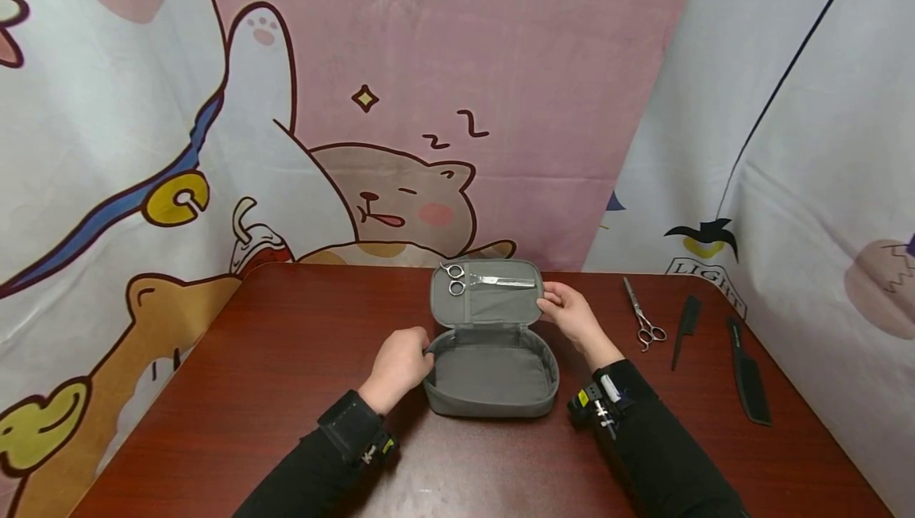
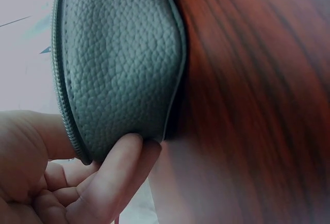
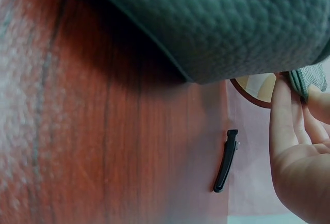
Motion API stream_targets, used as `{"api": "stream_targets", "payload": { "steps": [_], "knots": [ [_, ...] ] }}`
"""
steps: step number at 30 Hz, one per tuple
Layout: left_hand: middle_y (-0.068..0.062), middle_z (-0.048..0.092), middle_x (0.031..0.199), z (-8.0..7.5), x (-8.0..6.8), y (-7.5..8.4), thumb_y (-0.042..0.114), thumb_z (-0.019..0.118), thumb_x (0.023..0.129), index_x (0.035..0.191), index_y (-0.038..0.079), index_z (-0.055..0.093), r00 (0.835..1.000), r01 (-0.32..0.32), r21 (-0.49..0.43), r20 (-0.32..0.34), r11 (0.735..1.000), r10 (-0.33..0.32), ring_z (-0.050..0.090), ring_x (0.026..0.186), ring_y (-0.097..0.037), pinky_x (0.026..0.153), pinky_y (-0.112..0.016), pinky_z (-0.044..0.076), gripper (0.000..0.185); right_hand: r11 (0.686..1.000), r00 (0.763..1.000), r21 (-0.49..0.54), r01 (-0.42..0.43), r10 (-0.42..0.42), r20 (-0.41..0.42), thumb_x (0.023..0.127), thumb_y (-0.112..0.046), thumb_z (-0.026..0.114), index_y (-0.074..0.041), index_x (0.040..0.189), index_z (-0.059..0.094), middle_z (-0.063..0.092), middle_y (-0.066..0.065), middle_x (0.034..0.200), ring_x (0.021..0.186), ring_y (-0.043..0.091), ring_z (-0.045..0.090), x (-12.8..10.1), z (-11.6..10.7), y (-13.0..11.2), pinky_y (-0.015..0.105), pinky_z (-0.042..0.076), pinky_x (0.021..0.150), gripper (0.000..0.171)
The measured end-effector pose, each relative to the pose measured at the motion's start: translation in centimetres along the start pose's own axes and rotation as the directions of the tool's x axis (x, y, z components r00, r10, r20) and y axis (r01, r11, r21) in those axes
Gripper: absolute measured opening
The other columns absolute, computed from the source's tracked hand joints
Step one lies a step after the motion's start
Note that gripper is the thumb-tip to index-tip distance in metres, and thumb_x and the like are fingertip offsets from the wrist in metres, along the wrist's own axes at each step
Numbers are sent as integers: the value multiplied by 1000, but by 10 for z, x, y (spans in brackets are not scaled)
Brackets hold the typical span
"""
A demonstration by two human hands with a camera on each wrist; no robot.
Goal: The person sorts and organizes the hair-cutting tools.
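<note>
A grey zip case (image 1: 493,408) with pebbled sides lies unzipped on the table, its lid (image 1: 500,313) raised at the back. A pair of scissors (image 1: 493,282) lies across the lid's lining, the handles to the left and the blades under a clear pocket. My left hand (image 1: 397,367) grips the case's left wall, thumb over the rim and fingers outside, as the left wrist view also shows. The right hand (image 1: 572,315) pinches the lid's right edge between thumb and fingers; in the right wrist view the lid's corner (image 3: 308,82) sits in that pinch.
To the right on the brown table (image 1: 300,343) lie another pair of scissors (image 1: 643,319), a slim black comb (image 1: 686,326) and a wide black comb (image 1: 750,379). A black hair clip (image 3: 225,162) lies beyond the case. A printed cloth (image 1: 543,105) hangs behind the table.
</note>
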State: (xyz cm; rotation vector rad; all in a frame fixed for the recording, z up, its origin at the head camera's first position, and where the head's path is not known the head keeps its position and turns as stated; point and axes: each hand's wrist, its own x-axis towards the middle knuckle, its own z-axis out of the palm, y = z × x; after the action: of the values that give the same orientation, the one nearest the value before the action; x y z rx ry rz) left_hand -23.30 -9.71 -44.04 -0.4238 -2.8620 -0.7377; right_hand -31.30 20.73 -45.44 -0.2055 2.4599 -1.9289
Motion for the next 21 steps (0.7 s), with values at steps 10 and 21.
{"api": "stream_targets", "payload": {
  "steps": [10,21],
  "knots": [
    [2,48,62,1,1,0,3,74,83,72,9,56,1000,2,6,-2,1000,-2,45,54,-13,52,-28,38,22,999,999,22,-35,35,31,101,2,50,16,133,45,57,32,125,96,15,65,1,0,4,46,52,89,35],
    [2,49,62,1,1,-1,4,75,83,72,9,57,1000,14,5,0,1000,-14,45,54,-13,52,-28,39,22,997,995,5,-81,81,56,102,0,49,19,132,44,59,32,121,90,17,66,5,1,9,41,54,86,35]
  ]
}}
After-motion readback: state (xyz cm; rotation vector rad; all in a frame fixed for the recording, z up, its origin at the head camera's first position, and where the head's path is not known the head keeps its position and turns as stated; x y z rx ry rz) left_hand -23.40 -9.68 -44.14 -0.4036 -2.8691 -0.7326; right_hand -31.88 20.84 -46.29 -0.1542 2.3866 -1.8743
